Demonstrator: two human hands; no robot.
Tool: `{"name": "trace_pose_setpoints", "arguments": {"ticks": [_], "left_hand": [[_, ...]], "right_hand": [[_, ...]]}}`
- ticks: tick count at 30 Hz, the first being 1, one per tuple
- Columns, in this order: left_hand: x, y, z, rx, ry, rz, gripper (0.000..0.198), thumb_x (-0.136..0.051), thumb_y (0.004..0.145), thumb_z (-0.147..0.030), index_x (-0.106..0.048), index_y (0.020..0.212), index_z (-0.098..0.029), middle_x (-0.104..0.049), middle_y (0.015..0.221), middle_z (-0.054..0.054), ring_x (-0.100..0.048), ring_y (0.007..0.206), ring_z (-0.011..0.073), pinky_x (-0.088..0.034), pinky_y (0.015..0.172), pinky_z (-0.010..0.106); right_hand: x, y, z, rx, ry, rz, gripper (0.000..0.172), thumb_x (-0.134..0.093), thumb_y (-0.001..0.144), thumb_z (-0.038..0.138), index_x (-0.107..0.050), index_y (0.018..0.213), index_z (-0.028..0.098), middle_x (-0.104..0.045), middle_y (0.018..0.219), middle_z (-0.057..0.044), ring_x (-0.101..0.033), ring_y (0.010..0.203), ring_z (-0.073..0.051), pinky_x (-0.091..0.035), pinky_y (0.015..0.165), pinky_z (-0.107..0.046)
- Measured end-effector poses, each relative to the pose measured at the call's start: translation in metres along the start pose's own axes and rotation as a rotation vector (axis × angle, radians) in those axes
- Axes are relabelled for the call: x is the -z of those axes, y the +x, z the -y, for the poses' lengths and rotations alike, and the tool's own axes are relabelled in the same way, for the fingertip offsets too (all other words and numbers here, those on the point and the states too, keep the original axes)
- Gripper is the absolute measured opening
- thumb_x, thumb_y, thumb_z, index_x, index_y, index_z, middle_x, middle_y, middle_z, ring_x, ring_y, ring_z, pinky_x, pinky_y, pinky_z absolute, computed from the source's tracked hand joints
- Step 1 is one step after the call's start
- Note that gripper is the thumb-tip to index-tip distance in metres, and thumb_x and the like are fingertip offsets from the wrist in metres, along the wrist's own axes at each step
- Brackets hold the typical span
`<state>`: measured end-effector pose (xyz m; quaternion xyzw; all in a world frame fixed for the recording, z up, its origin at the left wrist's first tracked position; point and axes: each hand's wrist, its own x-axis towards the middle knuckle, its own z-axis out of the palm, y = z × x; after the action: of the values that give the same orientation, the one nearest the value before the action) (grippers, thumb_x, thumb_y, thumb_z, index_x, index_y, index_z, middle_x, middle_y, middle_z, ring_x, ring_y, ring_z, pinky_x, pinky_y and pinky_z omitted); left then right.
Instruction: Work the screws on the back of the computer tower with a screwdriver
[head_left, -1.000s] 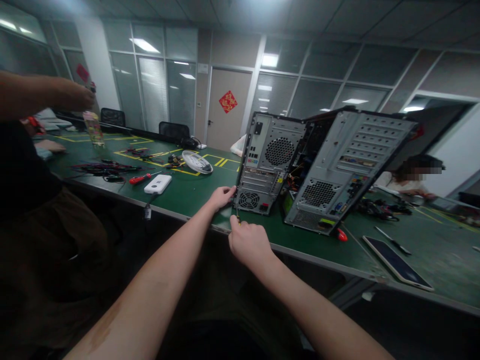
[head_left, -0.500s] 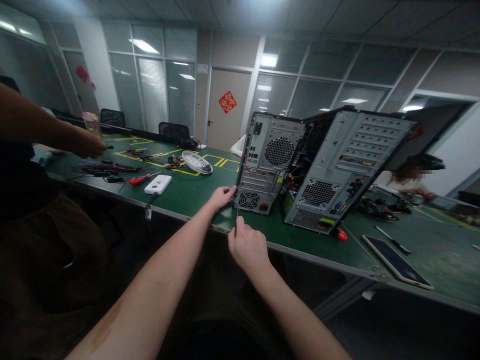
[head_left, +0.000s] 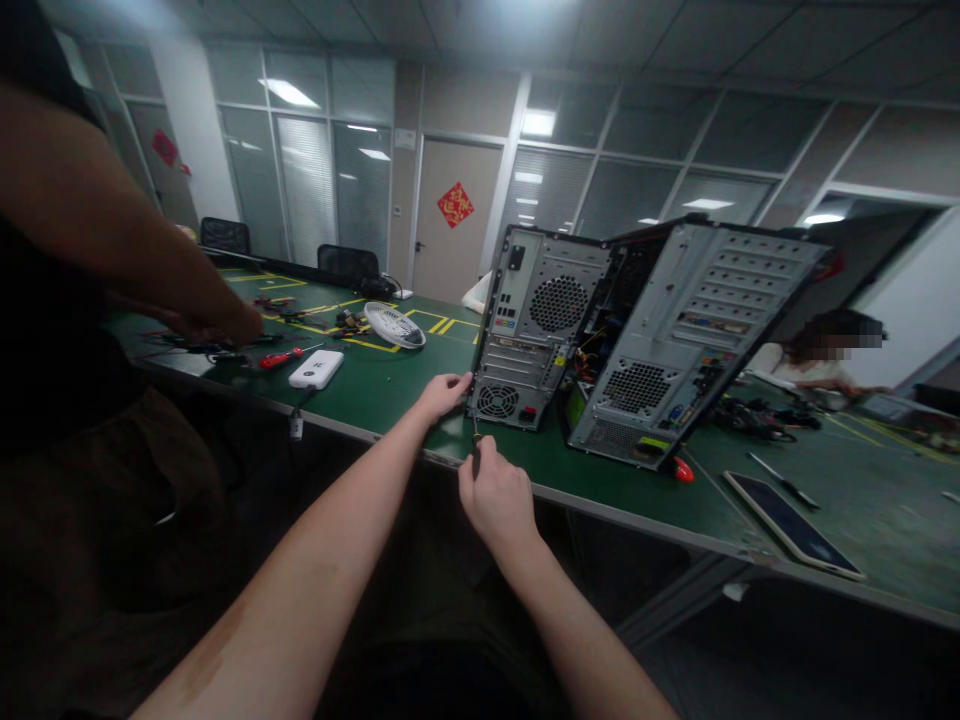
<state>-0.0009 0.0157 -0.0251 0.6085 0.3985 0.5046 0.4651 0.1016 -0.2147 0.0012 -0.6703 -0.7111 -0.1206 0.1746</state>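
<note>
My left hand [head_left: 444,394] is at the lower left edge of a grey metal computer case [head_left: 491,355], its fingers curled against the side; the fingertips are partly hidden. A dark-handled screwdriver [head_left: 476,455] is in my closed right hand [head_left: 499,495], just past the table edge. Its shaft points up to the bottom left corner of the case's back panel, below the power supply fan. The case stands upright with its back towards me. To its right leans a second, larger computer case [head_left: 652,340], somewhat tilted in view.
On the green table [head_left: 405,400] lie a white power bank [head_left: 316,369], a red screwdriver [head_left: 281,357], a white fan cover [head_left: 394,326] and several cables. A phone [head_left: 791,522] and a pen-like tool [head_left: 784,480] lie at right. One co-worker's arm [head_left: 127,210] reaches in at left; another person sits at far right.
My right hand has shifted slightly down and more of the screwdriver handle shows. My left hand and both cases stay put. The co-worker at left has moved rightward, arm lower over the cables.
</note>
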Motion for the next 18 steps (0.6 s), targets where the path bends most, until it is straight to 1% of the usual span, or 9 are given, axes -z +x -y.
{"name": "trace_pose_setpoints", "arguments": {"ticks": [4,9,15,18], "left_hand": [[0.001,-0.001,-0.001,-0.007,0.004,0.000,0.067,-0.075,0.081,-0.078,-0.079,0.096,-0.013,-0.080,0.105,0.014,-0.073,0.097,0.0258,-0.061,0.078,0.033],[0.001,-0.003,-0.003,0.008,-0.010,-0.006,0.063,-0.077,0.081,-0.076,-0.079,0.094,-0.013,-0.081,0.105,0.014,-0.074,0.099,0.0270,-0.062,0.080,0.035],[-0.002,-0.005,-0.008,0.018,-0.047,-0.012,0.060,-0.078,0.081,-0.074,-0.077,0.090,-0.014,-0.080,0.098,0.012,-0.074,0.098,0.0263,-0.060,0.082,0.034],[-0.005,0.000,-0.013,0.007,-0.018,-0.038,0.056,-0.077,0.084,-0.070,-0.076,0.090,-0.015,-0.080,0.094,0.011,-0.074,0.092,0.0244,-0.059,0.082,0.034]], "right_hand": [[0.002,0.000,0.001,-0.021,0.048,0.001,0.013,-0.052,0.109,0.023,-0.058,0.118,0.017,-0.081,0.099,-0.010,-0.081,0.084,-0.024,-0.050,0.068,-0.029],[0.003,-0.001,-0.002,-0.104,0.128,-0.017,0.013,-0.053,0.110,0.023,-0.059,0.118,0.016,-0.082,0.096,-0.009,-0.081,0.083,-0.024,-0.048,0.070,-0.029],[-0.001,-0.011,-0.013,-0.076,0.205,-0.096,0.010,-0.058,0.107,0.023,-0.063,0.114,0.019,-0.081,0.092,-0.006,-0.080,0.079,-0.024,-0.048,0.065,-0.028],[-0.006,-0.024,-0.027,-0.052,0.271,-0.175,0.012,-0.057,0.105,0.024,-0.065,0.112,0.018,-0.081,0.088,-0.006,-0.080,0.075,-0.025,-0.051,0.064,-0.029]]}}
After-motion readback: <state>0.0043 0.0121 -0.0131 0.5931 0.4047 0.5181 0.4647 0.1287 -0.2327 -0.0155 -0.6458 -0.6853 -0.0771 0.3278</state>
